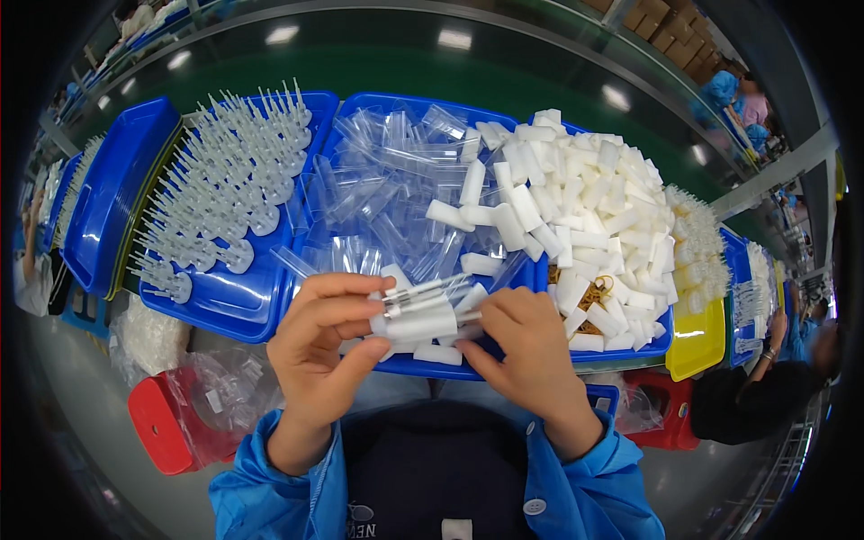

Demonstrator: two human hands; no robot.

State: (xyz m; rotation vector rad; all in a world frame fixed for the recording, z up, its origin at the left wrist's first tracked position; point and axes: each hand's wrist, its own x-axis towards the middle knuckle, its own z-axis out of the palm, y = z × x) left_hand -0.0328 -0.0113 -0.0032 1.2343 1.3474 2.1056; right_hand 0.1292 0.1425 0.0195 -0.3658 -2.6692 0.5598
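My left hand (322, 342) and my right hand (522, 355) hold between them a white foam block (419, 321) with a thin clear tube (430, 291) lying along its top. Both hands hover over the near edge of a blue tray (468, 367) filled with clear plastic sleeves (387, 180) and a heap of white foam blocks (585, 202). The left fingers pinch the block's left end. My right fingers grip its right end, where the tube's tip is hidden.
To the left, another blue tray (225, 301) carries rows of white pronged plastic parts (229, 171). A red stool (166, 418) with clear bags stands at lower left. A yellow tray (695, 340) sits on the right, beside another person in dark clothes (765, 396).
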